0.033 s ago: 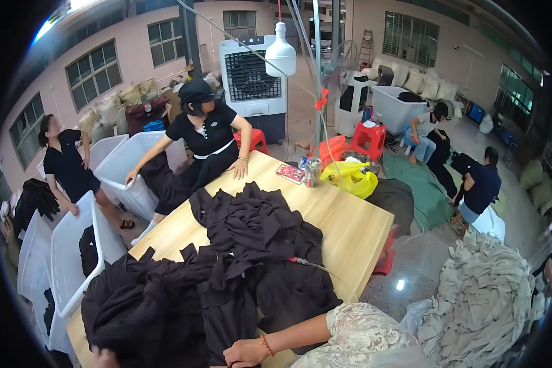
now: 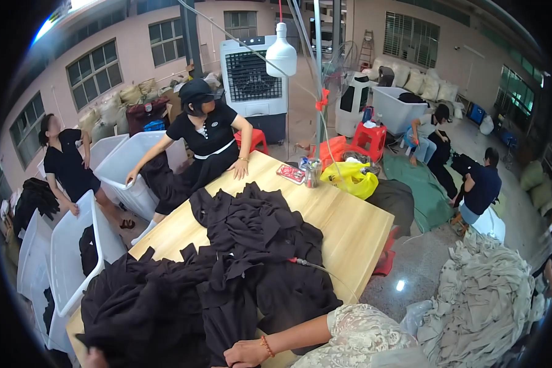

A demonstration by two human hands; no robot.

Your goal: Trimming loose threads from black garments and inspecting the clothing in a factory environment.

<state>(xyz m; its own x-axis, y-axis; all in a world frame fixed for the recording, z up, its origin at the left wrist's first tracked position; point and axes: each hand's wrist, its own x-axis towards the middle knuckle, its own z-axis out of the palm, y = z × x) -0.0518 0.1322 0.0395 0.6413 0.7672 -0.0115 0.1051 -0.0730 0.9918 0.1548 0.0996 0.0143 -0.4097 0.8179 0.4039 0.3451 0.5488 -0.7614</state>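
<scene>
A big heap of dark, almost black cloth garments (image 2: pixel 251 221) covers much of the wooden table (image 2: pixel 349 227). At the lower edge my right hand (image 2: pixel 245 354), with a beaded bracelet on the wrist, closes on a dark garment (image 2: pixel 227 313) from that heap. Its fingertips are partly cut off by the picture's edge. My left hand (image 2: pixel 95 358) shows only in part at the lower left, smeared by motion, beside the dark cloth's near edge. A hose with a red-and-metal nozzle (image 2: pixel 297 260) lies over the pile.
A person in a cap (image 2: pixel 201 135) sits at the table's far left edge. White bins (image 2: pixel 80 245) line the left side. A yellow bag (image 2: pixel 352 181), a jar (image 2: pixel 313 173) and a hanging bulb (image 2: pixel 281 55) are beyond. Pale cloth (image 2: pixel 478 294) is heaped at right.
My left hand has shifted slightly left and the dark cloth at the lower left has moved a little with a flap spreading leftward. My right hand stays in place.
</scene>
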